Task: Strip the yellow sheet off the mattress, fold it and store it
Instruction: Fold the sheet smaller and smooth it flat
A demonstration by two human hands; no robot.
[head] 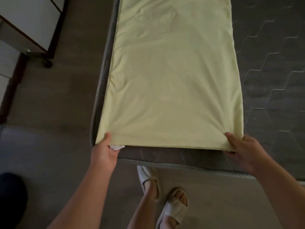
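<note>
Bare mattress (272,80) lies open right of the sheet (173,71); a cabinet (33,22) stands well left.

One wide-angle view is taken from head height, aimed steeply down and forward along the mattress (267,71), whose near end is seen close.

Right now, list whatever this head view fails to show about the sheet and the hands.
- The yellow sheet: its far end is cut off by the head view's top edge.
- The left hand and right hand: the fingers under the near corners are mostly hidden by the fabric.
- The white tag: its print is too small to read, and the left hand partly covers it.
</note>
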